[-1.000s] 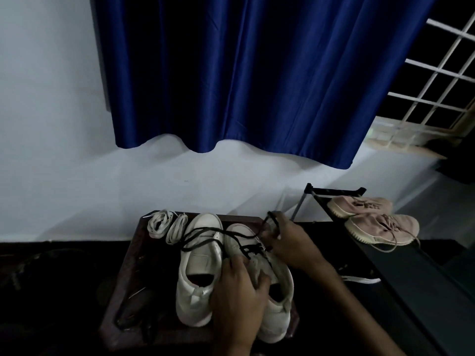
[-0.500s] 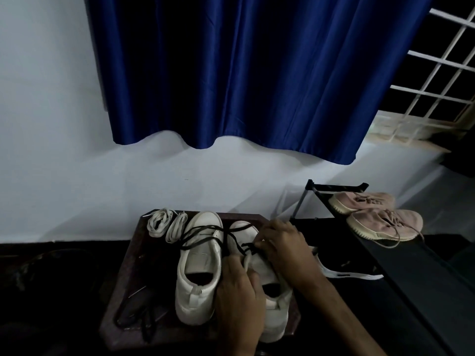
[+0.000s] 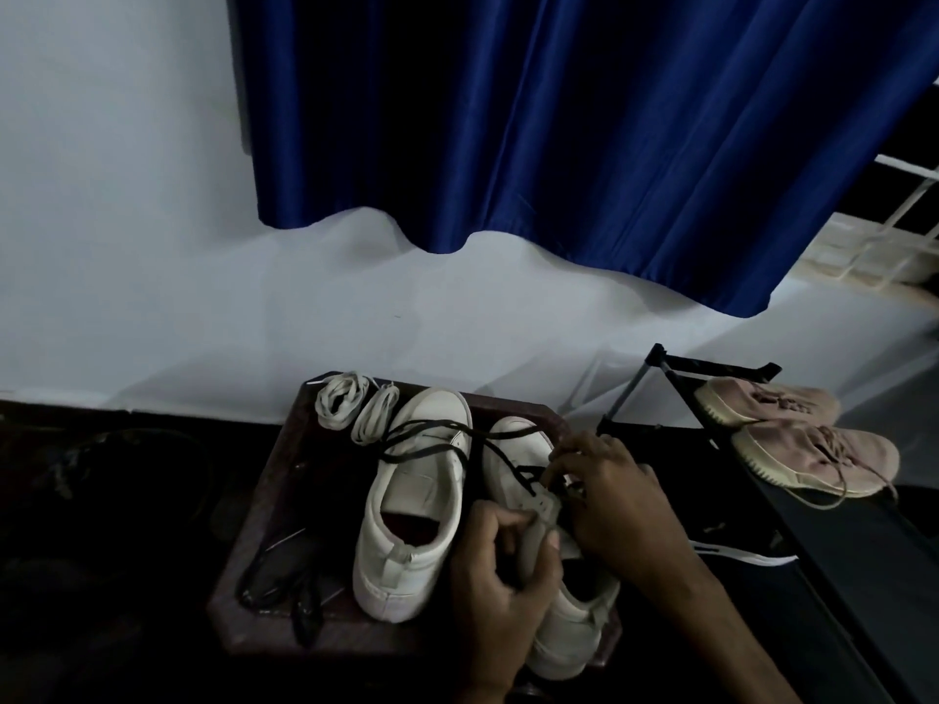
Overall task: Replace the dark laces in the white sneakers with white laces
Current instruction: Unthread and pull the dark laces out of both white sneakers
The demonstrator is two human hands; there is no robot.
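Directly below the camera, a small dark brown desk [image 3: 284,500] carries a pair of white shoes, toes toward the wall. The left hand [image 3: 500,586] grips the tongue of the right sneaker [image 3: 564,637], fingers curled around it. The right hand [image 3: 609,500] is closed in a pinch on the dark lace [image 3: 515,470] at that shoe's eyelets. The lace's free length trails across the toe of the left sneaker [image 3: 411,505]. Two coiled white laces [image 3: 355,411] lie at the desk's far left corner, just beside the left sneaker. A dark tangle [image 3: 289,586], perhaps another lace, lies at the near left. To the right, pink shoes [image 3: 813,459] sit on a black rack [image 3: 711,365]. A blue curtain [image 3: 559,119] hangs above.
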